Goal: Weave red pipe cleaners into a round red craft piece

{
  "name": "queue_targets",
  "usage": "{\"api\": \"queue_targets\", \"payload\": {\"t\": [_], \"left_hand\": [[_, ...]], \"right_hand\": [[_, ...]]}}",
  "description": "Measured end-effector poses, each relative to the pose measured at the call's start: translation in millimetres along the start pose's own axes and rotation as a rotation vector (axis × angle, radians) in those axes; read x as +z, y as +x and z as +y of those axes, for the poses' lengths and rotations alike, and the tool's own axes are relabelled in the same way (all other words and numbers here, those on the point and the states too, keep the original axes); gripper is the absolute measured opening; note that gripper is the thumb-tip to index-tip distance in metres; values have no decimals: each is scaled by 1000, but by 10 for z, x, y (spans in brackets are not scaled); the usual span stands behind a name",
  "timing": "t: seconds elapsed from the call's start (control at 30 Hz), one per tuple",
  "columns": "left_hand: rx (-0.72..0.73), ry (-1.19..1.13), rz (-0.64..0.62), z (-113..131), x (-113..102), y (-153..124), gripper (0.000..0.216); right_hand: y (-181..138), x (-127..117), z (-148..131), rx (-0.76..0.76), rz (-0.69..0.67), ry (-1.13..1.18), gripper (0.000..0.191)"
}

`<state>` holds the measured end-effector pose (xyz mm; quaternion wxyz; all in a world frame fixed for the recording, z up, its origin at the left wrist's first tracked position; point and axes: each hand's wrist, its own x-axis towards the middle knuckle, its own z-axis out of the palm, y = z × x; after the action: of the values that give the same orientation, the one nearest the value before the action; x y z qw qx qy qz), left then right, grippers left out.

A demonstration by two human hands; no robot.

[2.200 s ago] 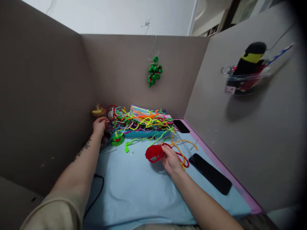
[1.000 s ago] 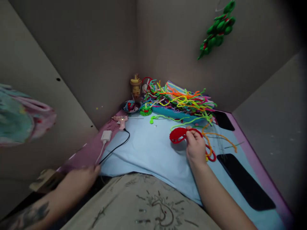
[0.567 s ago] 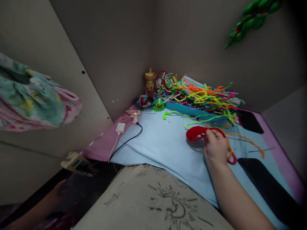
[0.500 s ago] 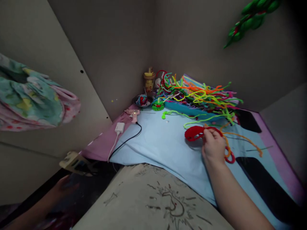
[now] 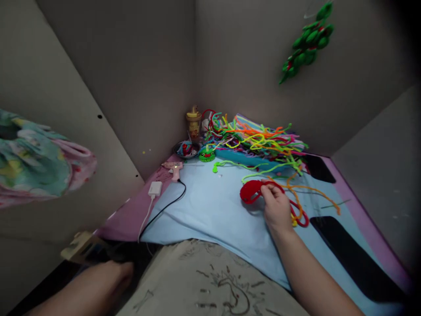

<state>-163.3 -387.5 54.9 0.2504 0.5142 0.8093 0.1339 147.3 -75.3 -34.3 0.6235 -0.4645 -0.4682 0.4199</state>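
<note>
My right hand (image 5: 276, 206) is over the right half of the blue cloth, fingers pinched on a red pipe-cleaner piece (image 5: 250, 192). That piece has a flat, rounded end sticking out left of the fingers, and a long red loop trails to the right of the hand. Orange pipe cleaners (image 5: 311, 189) lie beside it. My left hand (image 5: 113, 276) is low on the left, off the table edge and smeared by motion, so its fingers are unclear. Close by it is a beige, box-like object (image 5: 82, 248), partly in shadow.
A pink glue gun (image 5: 174, 169) with a black cord lies left, near a white adapter (image 5: 155, 188). Behind are a bowl (image 5: 186, 149), a green pipe-cleaner face (image 5: 207, 154), a cup (image 5: 194, 123) and a heap of colourful pipe cleaners (image 5: 256, 136). A black pad (image 5: 355, 254) lies right.
My left hand has risen and moved right, into clearer sight beside my lap. The view has shifted; my right hand still grips the red piece in about the same place on the table.
</note>
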Motion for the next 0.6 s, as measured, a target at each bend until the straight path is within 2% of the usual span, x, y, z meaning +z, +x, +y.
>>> {"api": "queue_targets", "payload": {"t": [0.07, 0.1, 0.17, 0.2, 0.27, 0.33, 0.43, 0.47, 0.5, 0.6], "left_hand": [[167, 1, -89, 456, -82, 440, 27], [289, -60, -133, 726, -87, 660, 22], [484, -334, -223, 1295, 6, 1072, 7], [540, -485, -262, 1566, 106, 1263, 15], [563, -750, -325, 2032, 394, 1619, 33], [423, -910, -314, 2360, 731, 1942, 34], [262, -1053, -227, 2597, 1150, 2325, 37], [226, -1124, -253, 2623, 1241, 2412, 40], [179, -1199, -326, 2631, 1306, 2477, 42], [97, -1398, -693, 2591, 1371, 2558, 41]], "right_hand": [[-12, 21, -29, 9, -17, -2, 24], [-14, 34, -38, 15, -24, 13, 24], [-4, 60, -41, 32, -40, 80, 25], [10, 70, -36, 49, -62, 108, 25], [56, 78, -25, 79, -98, 165, 25], [117, 68, -27, 83, -54, 247, 24], [212, 38, -71, 55, 38, 332, 25], [238, 30, -94, 40, 59, 345, 25], [260, 24, -117, 25, 73, 354, 26], [293, 23, -164, 2, 60, 365, 29]]}}
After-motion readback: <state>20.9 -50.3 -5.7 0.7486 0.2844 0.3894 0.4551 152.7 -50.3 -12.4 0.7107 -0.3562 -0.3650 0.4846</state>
